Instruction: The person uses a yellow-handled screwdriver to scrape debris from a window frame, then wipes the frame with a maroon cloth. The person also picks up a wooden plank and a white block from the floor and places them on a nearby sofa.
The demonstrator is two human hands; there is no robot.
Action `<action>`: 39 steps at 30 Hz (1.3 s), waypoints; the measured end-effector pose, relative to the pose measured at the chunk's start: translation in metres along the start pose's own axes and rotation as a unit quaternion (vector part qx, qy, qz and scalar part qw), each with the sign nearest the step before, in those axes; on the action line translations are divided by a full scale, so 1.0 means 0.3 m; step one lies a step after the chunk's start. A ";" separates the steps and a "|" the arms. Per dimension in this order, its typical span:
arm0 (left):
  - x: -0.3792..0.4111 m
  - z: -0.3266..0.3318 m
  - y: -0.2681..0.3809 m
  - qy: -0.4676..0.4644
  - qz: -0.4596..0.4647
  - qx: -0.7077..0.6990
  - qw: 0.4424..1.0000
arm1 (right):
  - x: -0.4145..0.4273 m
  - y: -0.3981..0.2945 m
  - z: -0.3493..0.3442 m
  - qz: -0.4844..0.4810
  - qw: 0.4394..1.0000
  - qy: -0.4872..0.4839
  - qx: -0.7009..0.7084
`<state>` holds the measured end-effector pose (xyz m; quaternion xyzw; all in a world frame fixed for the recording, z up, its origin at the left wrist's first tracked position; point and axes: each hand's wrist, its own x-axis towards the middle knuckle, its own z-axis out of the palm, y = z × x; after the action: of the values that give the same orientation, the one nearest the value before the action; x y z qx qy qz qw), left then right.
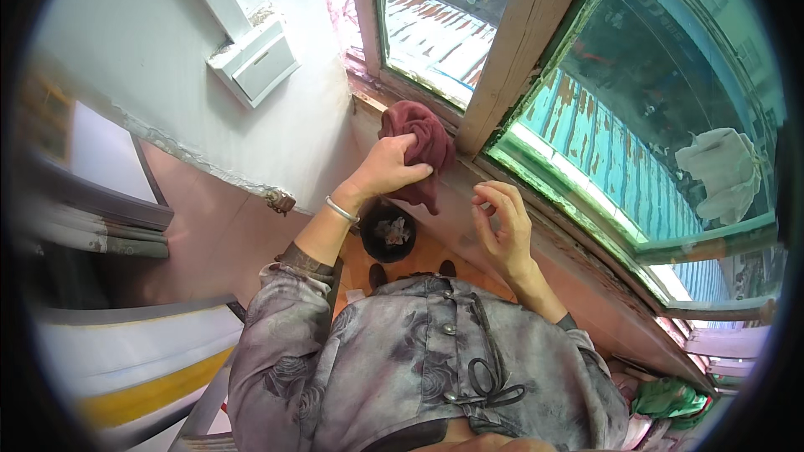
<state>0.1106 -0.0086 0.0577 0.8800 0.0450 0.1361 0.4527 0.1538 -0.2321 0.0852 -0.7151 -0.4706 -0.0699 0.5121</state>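
A bunched dark red cloth [419,132] is in the grip of my left hand [391,164], over the window sill near the wall corner. One end of the cloth hangs down below the hand. My right hand [502,226] is raised to the right of the cloth, apart from it, with its fingers curled and nothing seen between them. Beside it runs the worn wooden window frame [502,63]. A whitish cloth or piece of plastic [719,172] shows at the green-tinted window pane [603,157] farther right.
Below my left forearm a black bin [384,251] holds crumpled scraps. A white box [254,63] juts from the white wall [157,44] at left. White and yellow furniture [151,364] stands at lower left. Green and pink fabrics [669,398] lie at lower right.
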 end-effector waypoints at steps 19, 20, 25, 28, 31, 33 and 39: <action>0.010 0.502 0.074 0.386 -0.003 -0.064 0.920 | -0.539 -0.003 -0.380 0.241 0.939 0.148 -0.197; 0.006 0.564 0.101 0.405 0.032 -0.081 0.910 | -0.568 0.011 -0.412 0.238 0.939 0.146 -0.203; -0.085 0.938 0.375 0.307 0.154 -0.098 0.934 | -0.693 0.064 -0.582 0.230 0.947 0.148 -0.169; -0.149 1.125 0.534 0.099 0.249 -0.034 0.963 | -0.751 0.081 -0.688 0.220 0.951 0.141 -0.166; -0.149 1.120 0.611 0.189 0.208 -0.160 0.946 | -0.812 0.076 -0.782 0.228 0.946 0.159 -0.168; -0.098 0.996 0.568 0.345 0.104 -0.200 0.911 | -0.854 0.061 -0.838 0.236 0.937 0.188 -0.174; 0.165 0.651 0.460 0.638 0.078 -0.103 0.759 | -0.919 0.026 -0.900 0.252 0.921 0.226 -0.193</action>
<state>0.2067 -0.2328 0.0712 0.5378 0.2409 0.7048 0.3950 0.1118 -0.6137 0.0455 -0.8601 -0.1237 -0.1876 0.4579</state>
